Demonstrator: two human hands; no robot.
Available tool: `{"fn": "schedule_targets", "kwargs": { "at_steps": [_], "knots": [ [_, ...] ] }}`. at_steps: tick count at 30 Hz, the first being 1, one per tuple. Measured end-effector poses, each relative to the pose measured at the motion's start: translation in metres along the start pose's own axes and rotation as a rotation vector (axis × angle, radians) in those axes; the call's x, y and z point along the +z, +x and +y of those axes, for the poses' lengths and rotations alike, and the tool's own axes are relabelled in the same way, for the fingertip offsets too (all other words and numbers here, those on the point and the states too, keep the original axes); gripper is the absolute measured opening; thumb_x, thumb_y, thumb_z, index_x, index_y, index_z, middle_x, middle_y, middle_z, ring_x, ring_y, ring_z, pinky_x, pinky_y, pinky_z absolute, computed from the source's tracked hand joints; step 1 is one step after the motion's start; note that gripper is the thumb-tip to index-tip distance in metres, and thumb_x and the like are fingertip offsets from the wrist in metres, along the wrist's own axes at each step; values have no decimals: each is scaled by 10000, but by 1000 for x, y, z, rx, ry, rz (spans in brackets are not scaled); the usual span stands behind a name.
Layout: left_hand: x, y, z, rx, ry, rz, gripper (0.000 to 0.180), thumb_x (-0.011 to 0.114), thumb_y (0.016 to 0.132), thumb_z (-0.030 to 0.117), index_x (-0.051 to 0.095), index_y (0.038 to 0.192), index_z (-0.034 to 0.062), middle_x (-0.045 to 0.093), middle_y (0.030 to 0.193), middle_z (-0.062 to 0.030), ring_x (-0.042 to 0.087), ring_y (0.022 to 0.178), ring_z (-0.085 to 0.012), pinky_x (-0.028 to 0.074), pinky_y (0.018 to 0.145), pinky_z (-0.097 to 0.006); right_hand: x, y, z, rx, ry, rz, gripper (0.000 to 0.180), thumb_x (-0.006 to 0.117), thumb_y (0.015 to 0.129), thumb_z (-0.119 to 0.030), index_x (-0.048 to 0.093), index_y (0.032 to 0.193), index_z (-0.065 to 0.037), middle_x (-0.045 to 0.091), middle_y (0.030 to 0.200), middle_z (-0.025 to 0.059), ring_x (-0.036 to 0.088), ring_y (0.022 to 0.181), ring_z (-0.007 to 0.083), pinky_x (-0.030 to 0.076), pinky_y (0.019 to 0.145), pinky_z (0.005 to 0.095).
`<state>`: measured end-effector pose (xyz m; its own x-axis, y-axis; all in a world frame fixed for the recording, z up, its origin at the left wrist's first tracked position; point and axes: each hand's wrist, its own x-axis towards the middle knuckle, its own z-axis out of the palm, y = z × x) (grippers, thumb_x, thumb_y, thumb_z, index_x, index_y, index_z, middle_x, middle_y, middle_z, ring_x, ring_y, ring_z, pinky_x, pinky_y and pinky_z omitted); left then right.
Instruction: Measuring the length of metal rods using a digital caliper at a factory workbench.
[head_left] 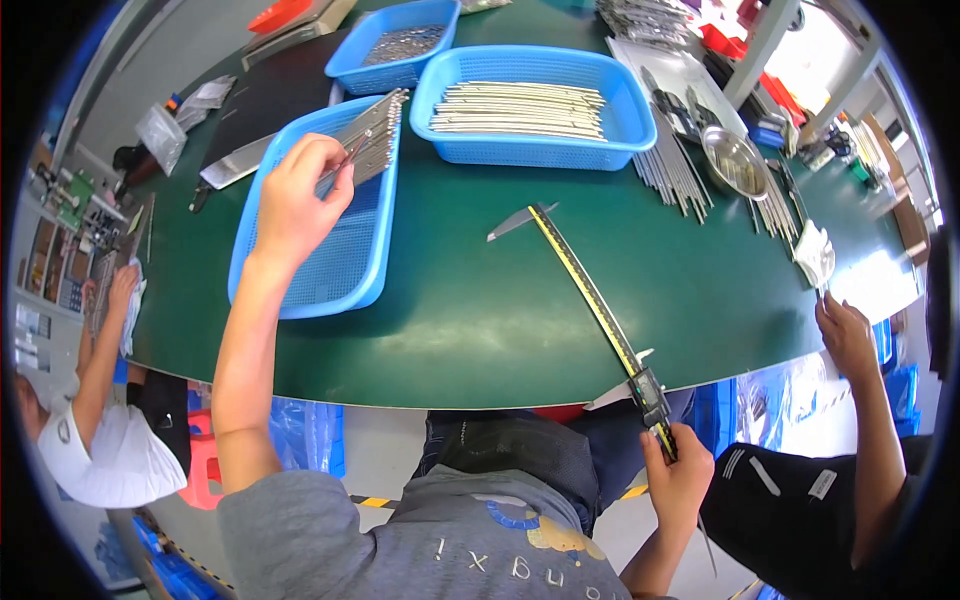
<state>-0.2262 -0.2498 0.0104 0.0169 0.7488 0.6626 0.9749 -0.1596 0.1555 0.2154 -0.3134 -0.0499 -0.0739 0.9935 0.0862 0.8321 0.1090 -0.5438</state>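
My right hand (680, 472) is closed around the display end of a long digital caliper (592, 298). The caliper's jaws are spread wide, its beam reaching out over the green table. Above a long blue basket (375, 255), my left hand (303, 200) pinches what looks like a thin metal rod (350, 157) at its fingertips. Beside those fingers, several thin metal rods (378, 135) lie in the basket's far end. The left fingers partly hide the pinched piece.
Another blue basket (540, 152) holds pale rods (520, 108); a third blue basket (350, 72) holds small metal parts. Loose rods (672, 175) and a metal bowl (735, 162) lie at right. Co-workers sit at both sides, one's hand (848, 335) holding a white cloth (815, 255).
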Motion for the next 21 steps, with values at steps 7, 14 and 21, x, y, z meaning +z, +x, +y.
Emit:
{"fn": "schedule_targets", "kwargs": {
  "at_steps": [7, 14, 21],
  "knots": [
    [42, -13, 131, 814, -304, 107, 201, 661, 700, 131, 647, 894, 76, 604, 835, -20, 618, 777, -171, 553, 688, -305, -1, -2, 0, -2, 9, 15, 287, 761, 728, -227, 604, 834, -12, 541, 605, 112, 500, 466, 237, 374, 451, 326],
    [91, -44, 149, 876, -420, 21, 159, 665, 712, 135, 646, 854, 66, 616, 840, -32, 624, 779, -175, 570, 721, -330, -5, -3, -3, 19, -30, 1, 288, 765, 724, -224, 610, 840, -11, 548, 608, 105, 508, 467, 223, 394, 461, 311],
    [98, -51, 148, 855, -413, 38, 134, 627, 693, 170, 599, 787, 78, 552, 814, -15, 552, 732, -143, 548, 704, -315, -3, -2, -2, -21, -29, 21, 238, 743, 744, -143, 605, 843, 23, 473, 534, 54, 424, 462, 107, 347, 454, 249]
  ]
}}
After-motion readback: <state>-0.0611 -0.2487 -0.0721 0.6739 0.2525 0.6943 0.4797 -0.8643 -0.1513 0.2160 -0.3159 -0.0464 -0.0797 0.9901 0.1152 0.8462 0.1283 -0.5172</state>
